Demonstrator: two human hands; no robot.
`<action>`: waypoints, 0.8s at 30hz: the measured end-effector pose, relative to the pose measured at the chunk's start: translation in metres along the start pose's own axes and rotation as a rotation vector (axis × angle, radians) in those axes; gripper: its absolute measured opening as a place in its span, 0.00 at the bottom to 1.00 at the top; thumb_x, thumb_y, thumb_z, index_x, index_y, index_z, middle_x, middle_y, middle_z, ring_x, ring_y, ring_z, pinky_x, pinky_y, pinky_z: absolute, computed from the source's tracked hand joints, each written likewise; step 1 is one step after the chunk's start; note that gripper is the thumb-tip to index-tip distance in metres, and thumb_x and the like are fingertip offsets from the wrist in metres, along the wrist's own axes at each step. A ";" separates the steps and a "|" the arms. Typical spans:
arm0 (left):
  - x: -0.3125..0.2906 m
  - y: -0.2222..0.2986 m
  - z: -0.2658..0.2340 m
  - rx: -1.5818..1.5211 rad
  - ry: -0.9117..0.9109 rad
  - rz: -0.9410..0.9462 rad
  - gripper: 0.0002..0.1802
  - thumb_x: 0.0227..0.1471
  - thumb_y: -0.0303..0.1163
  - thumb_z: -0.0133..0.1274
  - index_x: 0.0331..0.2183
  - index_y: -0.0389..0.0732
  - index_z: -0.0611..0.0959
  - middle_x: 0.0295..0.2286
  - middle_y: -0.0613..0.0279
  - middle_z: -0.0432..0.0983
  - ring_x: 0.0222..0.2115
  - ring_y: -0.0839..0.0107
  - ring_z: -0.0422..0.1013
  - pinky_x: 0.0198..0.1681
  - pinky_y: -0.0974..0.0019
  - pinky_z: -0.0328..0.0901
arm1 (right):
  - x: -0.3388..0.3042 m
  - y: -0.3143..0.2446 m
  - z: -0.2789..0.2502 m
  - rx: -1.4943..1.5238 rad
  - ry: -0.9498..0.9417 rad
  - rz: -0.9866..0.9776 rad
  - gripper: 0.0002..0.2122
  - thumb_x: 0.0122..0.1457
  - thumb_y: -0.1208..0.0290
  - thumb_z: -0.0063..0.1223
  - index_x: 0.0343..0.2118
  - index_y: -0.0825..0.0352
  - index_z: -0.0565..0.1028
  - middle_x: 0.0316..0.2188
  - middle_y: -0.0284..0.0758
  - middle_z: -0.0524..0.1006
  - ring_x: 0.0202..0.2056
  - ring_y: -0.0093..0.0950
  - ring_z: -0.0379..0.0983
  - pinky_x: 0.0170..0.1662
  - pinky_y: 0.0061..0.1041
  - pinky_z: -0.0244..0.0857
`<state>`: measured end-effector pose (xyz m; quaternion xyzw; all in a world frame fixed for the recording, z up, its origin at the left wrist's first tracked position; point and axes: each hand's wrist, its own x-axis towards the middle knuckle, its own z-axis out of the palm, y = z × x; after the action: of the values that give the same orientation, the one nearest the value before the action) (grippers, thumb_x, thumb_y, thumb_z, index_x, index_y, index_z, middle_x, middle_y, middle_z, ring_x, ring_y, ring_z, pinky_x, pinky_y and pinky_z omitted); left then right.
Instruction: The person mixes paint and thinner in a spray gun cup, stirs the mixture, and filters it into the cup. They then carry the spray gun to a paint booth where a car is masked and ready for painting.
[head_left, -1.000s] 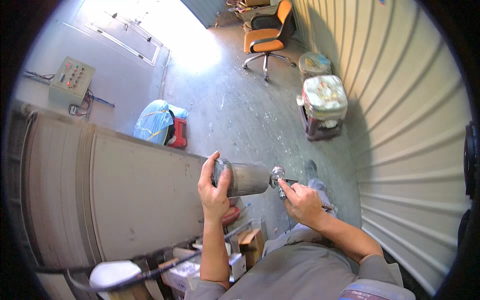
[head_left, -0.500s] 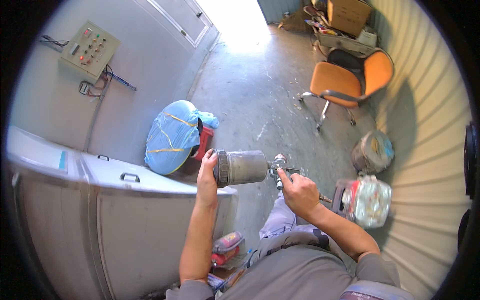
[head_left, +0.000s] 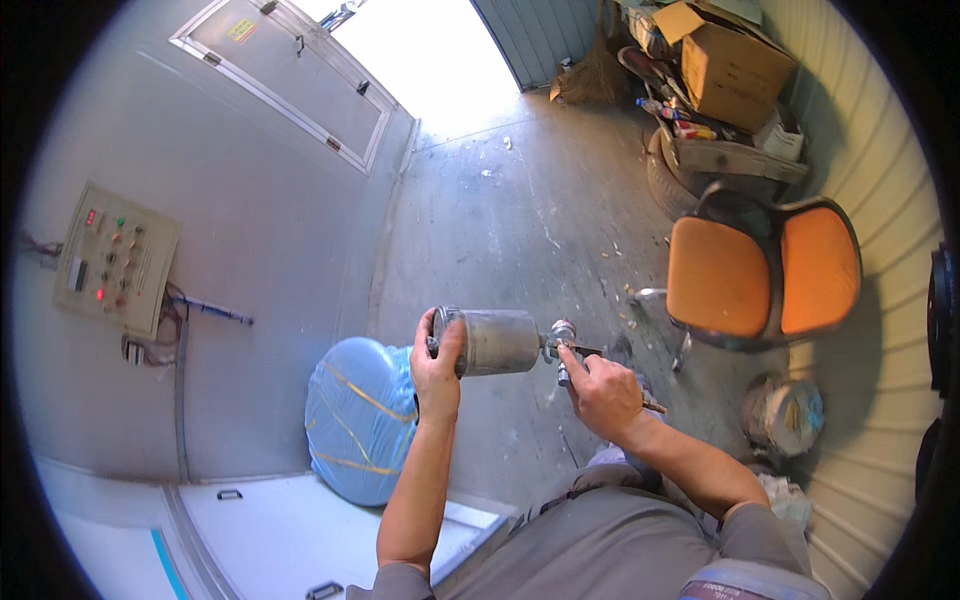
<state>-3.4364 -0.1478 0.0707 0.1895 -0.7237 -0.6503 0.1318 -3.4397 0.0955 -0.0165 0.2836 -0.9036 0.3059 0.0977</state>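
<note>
A spray gun (head_left: 563, 346) lies sideways in front of my body, its grey cylindrical cup (head_left: 500, 342) pointing left. My right hand (head_left: 607, 397) is closed round the gun's handle, the index finger reaching along the metal body by the trigger. A hose fitting (head_left: 653, 407) sticks out beyond this hand. My left hand (head_left: 437, 365) grips the far left end of the cup, thumb on the near side and fingertips over the upper edge. A dark piece shows at that end, mostly hidden by the hand.
To the left, a round bundle in blue plastic (head_left: 360, 420) stands by a white cabinet top (head_left: 270, 520); a control box (head_left: 118, 258) hangs on the wall. An orange chair (head_left: 718, 278), a bucket (head_left: 785, 415) and a cardboard box (head_left: 735, 75) are on the right. A bright doorway (head_left: 430, 50) opens ahead.
The view has moved forward and tilted up, so the chair, bucket and blue bundle sit lower. My left thumb now lies across the cup's end, where the dark ridged lid showed before.
</note>
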 end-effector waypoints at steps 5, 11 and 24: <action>0.186 0.043 0.023 0.455 -0.285 0.421 0.44 0.34 0.38 0.70 0.54 0.30 0.77 0.48 0.50 0.75 0.50 0.59 0.73 0.58 0.61 0.65 | 0.177 0.091 0.039 0.567 -0.188 0.061 0.18 0.59 0.65 0.67 0.53 0.60 0.82 0.24 0.44 0.80 0.23 0.38 0.79 0.29 0.33 0.70; 0.371 0.115 0.026 0.496 -0.270 0.501 0.49 0.33 0.45 0.71 0.56 0.30 0.76 0.51 0.47 0.75 0.51 0.56 0.73 0.59 0.60 0.64 | 0.406 0.146 0.051 0.792 -0.375 -0.005 0.18 0.59 0.66 0.68 0.52 0.59 0.83 0.28 0.47 0.81 0.21 0.35 0.75 0.30 0.28 0.70; 0.833 0.116 0.079 0.424 -0.251 0.698 0.45 0.29 0.38 0.76 0.52 0.30 0.81 0.49 0.43 0.78 0.49 0.50 0.77 0.54 0.54 0.71 | 0.812 0.311 0.167 0.825 -0.701 0.137 0.25 0.66 0.65 0.61 0.64 0.66 0.71 0.35 0.38 0.83 0.34 0.26 0.79 0.44 0.25 0.72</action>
<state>-4.2271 -0.4391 0.1300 -0.1246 -0.8727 -0.4213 0.2131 -4.2839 -0.1715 -0.0197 0.3238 -0.7033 0.5280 -0.3490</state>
